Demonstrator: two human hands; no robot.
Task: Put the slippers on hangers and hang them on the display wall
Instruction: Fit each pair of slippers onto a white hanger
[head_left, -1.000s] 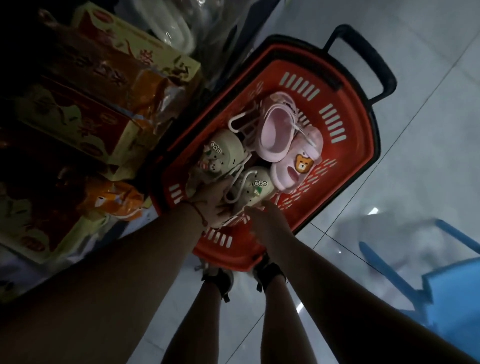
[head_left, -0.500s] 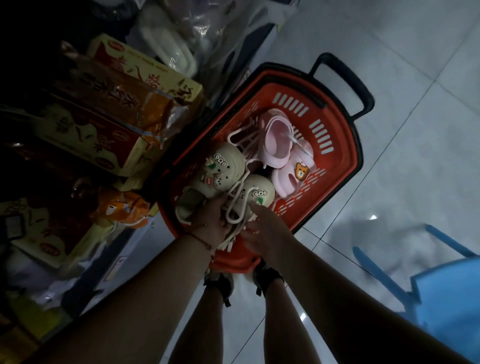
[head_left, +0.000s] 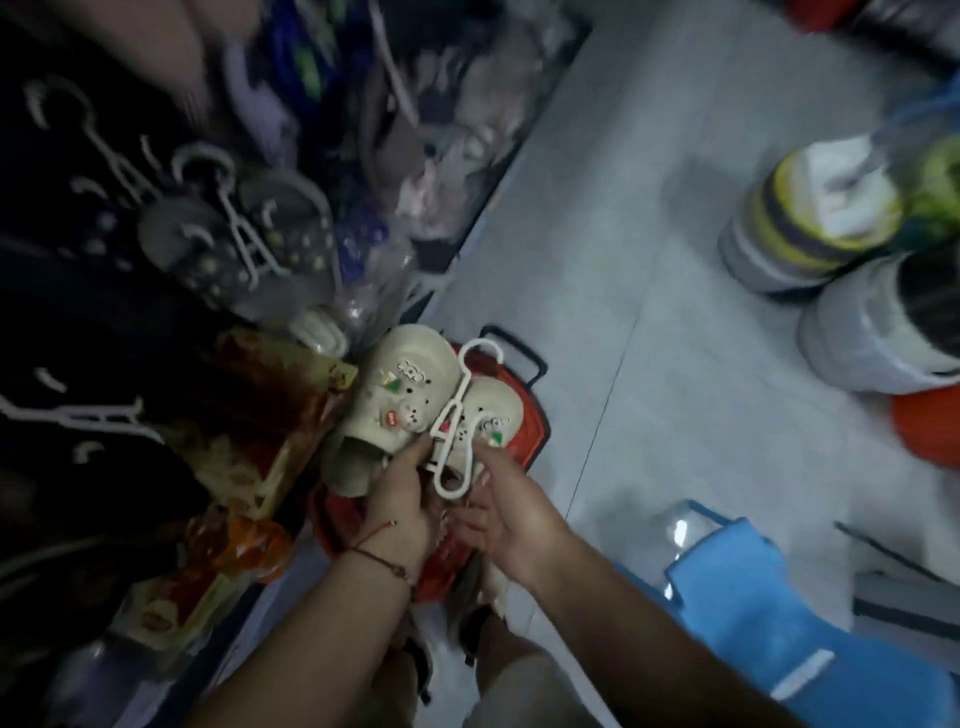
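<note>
1. Cream-coloured slippers (head_left: 400, 410), a pair dotted with small charms, sit on a white plastic hanger (head_left: 457, 421) and are held up above the red basket (head_left: 530, 431), which stands on the pale tiled floor (head_left: 649, 312).
2. Both forearms reach forward and down from the bottom of the view, converging on the pair.
3. The left hand (head_left: 400, 499), with a thin red cord at the wrist, has its fingers curled around the heel end of the left slipper and its thumb pressed near the hanger's lower loop.
4. The right hand (head_left: 504, 514) comes in from the other side, fingers bent, pinching the lower part of the hanger and the edge of the right slipper.
5. The hanger's hook points up and away, free of any rail.
6. To the left, dark slippers (head_left: 234, 244) on white hangers already hang on the display wall (head_left: 78, 312), though blur hides the details.
7. A blue plastic stool (head_left: 779, 613) stands at the lower right.
</note>
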